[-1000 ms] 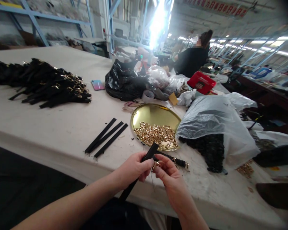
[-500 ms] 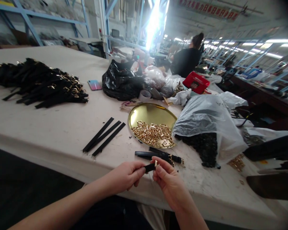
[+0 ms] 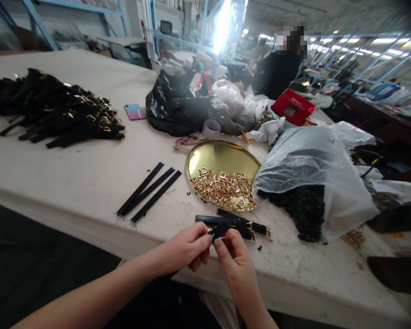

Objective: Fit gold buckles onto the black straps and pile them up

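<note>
Near the table's front edge, my left hand point(image 3: 192, 246) is closed on a black strap point(image 3: 220, 230) with a small gold buckle by its fingertips. My right hand point(image 3: 233, 256) pinches the same strap from the other side, thumb and fingers pressed together close to my left. Just behind my hands lie finished-looking black straps with gold buckles point(image 3: 239, 222). A round gold tray point(image 3: 222, 155) beyond them holds a heap of gold buckles point(image 3: 226, 188). Three plain black strips point(image 3: 150, 192) rest on the table left of the tray.
On the white table point(image 3: 71, 178), a large pile of buckled black straps point(image 3: 61, 109) lies left, beside a phone point(image 3: 135, 112). Behind the tray are a black plastic bag point(image 3: 174, 105) and a red pouch point(image 3: 292, 106). A clear bag point(image 3: 308, 160) with black pieces sits right. A person point(image 3: 279, 68) is farther back.
The strap in my hands has been turned, its black end now angled up toward the right, the buckle nearer my left fingers. The camera view has shifted slightly.
</note>
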{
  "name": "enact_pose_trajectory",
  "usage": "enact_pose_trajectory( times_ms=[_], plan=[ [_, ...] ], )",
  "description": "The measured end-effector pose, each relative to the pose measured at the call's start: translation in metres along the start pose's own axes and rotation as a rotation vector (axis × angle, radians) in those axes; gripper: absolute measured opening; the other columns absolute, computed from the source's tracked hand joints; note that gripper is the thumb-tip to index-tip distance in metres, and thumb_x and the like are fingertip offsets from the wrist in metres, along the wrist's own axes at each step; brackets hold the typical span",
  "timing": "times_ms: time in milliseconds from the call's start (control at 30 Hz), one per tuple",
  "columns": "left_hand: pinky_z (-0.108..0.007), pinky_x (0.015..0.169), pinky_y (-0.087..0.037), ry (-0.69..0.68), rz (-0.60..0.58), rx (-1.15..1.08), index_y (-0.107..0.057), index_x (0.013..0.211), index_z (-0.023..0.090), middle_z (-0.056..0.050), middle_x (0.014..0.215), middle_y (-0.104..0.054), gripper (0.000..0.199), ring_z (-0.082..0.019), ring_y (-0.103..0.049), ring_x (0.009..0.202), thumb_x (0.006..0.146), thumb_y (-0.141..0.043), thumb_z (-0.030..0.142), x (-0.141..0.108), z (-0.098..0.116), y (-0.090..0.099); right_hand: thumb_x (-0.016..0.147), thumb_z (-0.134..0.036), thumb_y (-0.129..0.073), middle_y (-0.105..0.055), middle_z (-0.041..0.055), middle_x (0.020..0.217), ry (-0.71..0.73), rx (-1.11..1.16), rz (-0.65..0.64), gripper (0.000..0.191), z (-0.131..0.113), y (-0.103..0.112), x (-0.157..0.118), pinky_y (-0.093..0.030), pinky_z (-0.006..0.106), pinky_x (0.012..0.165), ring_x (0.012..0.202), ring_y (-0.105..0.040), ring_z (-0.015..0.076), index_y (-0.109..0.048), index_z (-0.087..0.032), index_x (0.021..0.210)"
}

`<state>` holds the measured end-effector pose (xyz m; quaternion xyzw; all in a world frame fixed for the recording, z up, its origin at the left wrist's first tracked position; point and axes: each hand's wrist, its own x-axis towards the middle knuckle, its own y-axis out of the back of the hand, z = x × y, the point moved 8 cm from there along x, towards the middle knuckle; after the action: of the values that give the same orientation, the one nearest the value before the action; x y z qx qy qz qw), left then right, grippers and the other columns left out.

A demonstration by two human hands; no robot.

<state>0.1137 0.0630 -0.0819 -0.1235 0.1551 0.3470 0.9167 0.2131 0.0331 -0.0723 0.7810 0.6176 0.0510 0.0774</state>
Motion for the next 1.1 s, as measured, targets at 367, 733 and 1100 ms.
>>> enact_pose_trajectory(
  times_ms=[367,733,1100],
  plan=[
    [-0.017,0.045,-0.037,0.039,-0.032,-0.044,-0.043,0.075,0.015,0.002,0.064,-0.054,0.013,-0.005,-0.05,0.046,0.08,-0.04,0.027,0.013,-0.003,-0.002,0.07,-0.04,-0.064,-0.044,-0.0056,0.053,-0.502,0.638,-0.005,0.025,0.04,-0.017,0.009,-0.034,0.023,0.047,0.048,-0.04,0.0102,-0.052,-0.019,0.064],
    [-0.014,0.037,-0.03,-0.008,0.12,0.088,-0.045,0.076,0.017,0.005,0.06,-0.051,0.018,-0.004,-0.04,0.039,0.081,-0.041,0.033,0.006,0.001,0.005,0.08,-0.016,-0.054,-0.054,0.0006,0.074,0.39,-0.384,0.062,0.006,-0.033,0.007,-0.004,-0.042,0.027,0.062,0.069,-0.051,0.0153,-0.057,-0.021,0.079],
    [-0.017,0.041,-0.034,-0.027,0.117,0.184,-0.042,0.072,0.018,0.007,0.053,-0.047,0.031,-0.007,-0.043,0.043,0.074,-0.051,0.048,-0.004,0.002,0.007,0.088,-0.025,-0.041,-0.052,0.0014,0.081,0.251,-0.106,-0.066,0.016,-0.039,0.003,-0.023,-0.041,0.026,0.065,0.075,-0.052,0.015,-0.056,-0.021,0.088]
  ],
)
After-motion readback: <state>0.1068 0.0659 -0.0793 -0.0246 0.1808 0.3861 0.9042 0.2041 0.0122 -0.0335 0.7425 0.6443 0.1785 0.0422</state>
